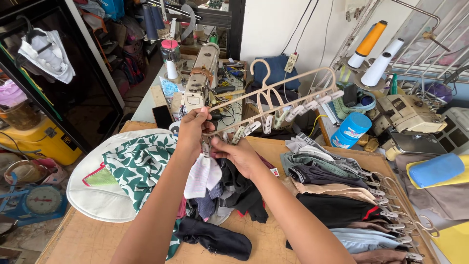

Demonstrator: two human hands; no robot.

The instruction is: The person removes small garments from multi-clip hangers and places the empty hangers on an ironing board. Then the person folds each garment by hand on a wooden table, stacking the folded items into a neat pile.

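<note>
My left hand (191,132) grips one end of a beige plastic clip hanger (278,95), holding it tilted above the wooden table (93,239). My right hand (239,154) pinches at a clip at that same end, where a small white cloth (202,177) hangs. Several empty clips dangle along the hanger's bar. Below my hands lies a heap of dark small garments (234,195). A dark sock-like piece (215,238) lies nearer me.
A second clip hanger loaded with folded underwear (342,205) lies on the right. A white and green leaf-print cloth (132,166) sits on the left. Behind stand a sewing machine (202,73), thread cones (373,54), a blue tub (349,129) and another machine (408,115).
</note>
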